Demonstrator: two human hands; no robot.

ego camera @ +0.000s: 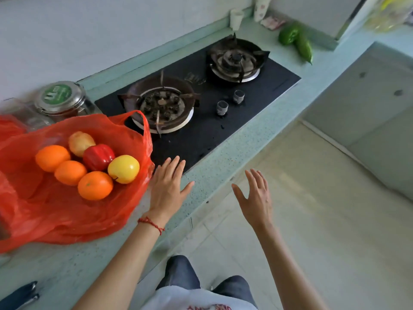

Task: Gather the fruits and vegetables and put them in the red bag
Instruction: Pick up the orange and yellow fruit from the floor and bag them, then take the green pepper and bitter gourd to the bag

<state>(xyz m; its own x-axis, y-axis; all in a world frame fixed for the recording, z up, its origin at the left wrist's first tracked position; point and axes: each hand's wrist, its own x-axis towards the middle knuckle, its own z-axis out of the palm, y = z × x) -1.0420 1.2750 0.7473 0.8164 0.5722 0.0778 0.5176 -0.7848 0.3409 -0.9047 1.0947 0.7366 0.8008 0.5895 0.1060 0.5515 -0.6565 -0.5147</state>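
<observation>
The red bag (pixel 55 211) lies open on the counter at the left. Inside it sit three oranges (pixel 95 185), a yellow apple (pixel 123 168), a red pepper (pixel 98 156) and a potato (pixel 81 143). My left hand (pixel 166 189) hovers open just right of the bag's edge, fingers spread, holding nothing. My right hand (pixel 254 198) is open too, out past the counter's front edge over the floor. At the far right of the counter lie a green bell pepper (pixel 288 35) and a long green vegetable (pixel 304 49), side by side.
A black two-burner gas hob (pixel 201 135) lies between the bag and the green vegetables, with two knobs (pixel 230 101). A glass jar with a metal lid (pixel 60 97) stands behind the bag. A white cup (pixel 236 19) and a cloth sit at the back wall.
</observation>
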